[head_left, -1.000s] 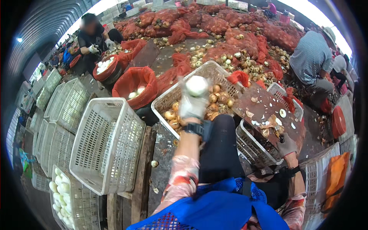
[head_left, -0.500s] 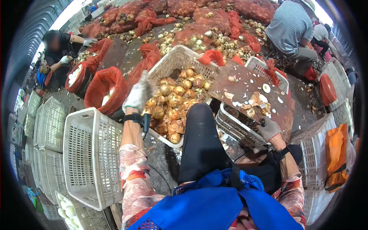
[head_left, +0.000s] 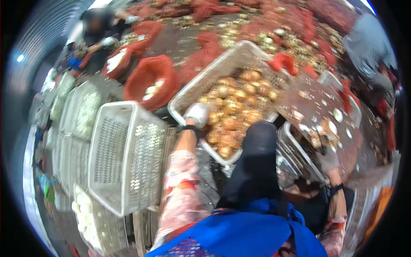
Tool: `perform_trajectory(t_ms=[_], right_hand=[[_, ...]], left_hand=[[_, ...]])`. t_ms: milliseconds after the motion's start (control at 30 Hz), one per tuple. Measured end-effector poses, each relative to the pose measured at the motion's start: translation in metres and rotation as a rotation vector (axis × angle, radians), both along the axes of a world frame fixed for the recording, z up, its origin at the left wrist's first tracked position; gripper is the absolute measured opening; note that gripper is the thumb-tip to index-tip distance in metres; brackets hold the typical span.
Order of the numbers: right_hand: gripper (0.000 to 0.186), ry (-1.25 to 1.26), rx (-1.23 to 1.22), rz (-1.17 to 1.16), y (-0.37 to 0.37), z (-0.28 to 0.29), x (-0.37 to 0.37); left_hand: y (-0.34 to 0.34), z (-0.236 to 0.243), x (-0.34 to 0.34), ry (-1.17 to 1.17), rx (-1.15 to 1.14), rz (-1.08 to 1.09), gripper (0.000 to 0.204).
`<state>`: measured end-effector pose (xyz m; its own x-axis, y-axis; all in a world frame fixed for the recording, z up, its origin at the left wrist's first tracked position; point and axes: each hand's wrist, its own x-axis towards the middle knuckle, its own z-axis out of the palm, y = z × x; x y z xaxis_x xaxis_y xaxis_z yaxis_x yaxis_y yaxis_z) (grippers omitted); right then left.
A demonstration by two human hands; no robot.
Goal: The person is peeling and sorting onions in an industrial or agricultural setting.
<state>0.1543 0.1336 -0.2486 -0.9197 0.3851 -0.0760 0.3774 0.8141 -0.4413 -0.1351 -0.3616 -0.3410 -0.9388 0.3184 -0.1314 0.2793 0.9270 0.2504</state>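
My left hand [head_left: 197, 114], in a white glove with a dark wristband above it, is over the left side of a white plastic crate [head_left: 182, 92] of brown-skinned onions [head_left: 233, 107]. It is beside the nearest onions, but blur hides its fingers. My right hand [head_left: 329, 161], in a pale glove, rests near the front edge of a brown board [head_left: 295, 96]. Its fingers look curled; what they hold is too blurred to make out. Peeled skins [head_left: 314, 139] and white onion scraps [head_left: 338, 115] lie on the board beside it.
A red mesh-lined basket [head_left: 137, 92] holds several peeled onions. An empty white crate [head_left: 128, 158] stands at my left, with stacked crates [head_left: 75, 124] beyond. Under the board is another crate [head_left: 295, 143]. Co-workers sit at far left [head_left: 96, 32] and far right [head_left: 370, 45].
The whole view has swung, so the scene sits farther right. My left hand has come down from above the crate's left rim toward the onions. My right hand stays by the board.
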Motion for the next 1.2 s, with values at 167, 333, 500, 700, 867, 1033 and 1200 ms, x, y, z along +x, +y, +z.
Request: perform_trajectory(t_ms=[167, 333, 500, 700, 867, 1033, 1200], right_hand=[[0.049, -0.152, 0.093, 0.026, 0.001, 0.002, -0.001], [0.048, 0.0, -0.051, 0.059, 0.016, -0.017, 0.01], [0.052, 0.123, -0.067, 0.095, 0.039, -0.04, 0.028], [0.051, -0.09, -0.029, -0.005, -0.004, 0.005, -0.002], [0.047, -0.108, 0.004, -0.039, 0.004, 0.003, 0.007], [0.048, -0.186, 0.012, -0.056, -0.001, 0.013, 0.007], [0.047, -0.17, 0.07, -0.054, 0.003, 0.005, 0.013]], left_hand=[[0.047, 0.043, 0.04, -0.28, 0.342, 0.374, 0.064], [0.062, 0.103, 0.059, -0.504, 0.606, 0.403, 0.062], [0.07, 0.058, 0.075, -0.252, 0.277, 0.049, 0.059], [-0.018, 0.064, 0.05, -0.538, 0.765, 0.394, 0.035], [-0.015, 0.055, 0.055, -0.421, 0.6, 0.247, 0.036], [0.053, 0.073, 0.086, -0.572, -0.046, -0.111, 0.045], [0.076, 0.011, 0.125, 0.022, -0.191, -0.35, 0.038]])
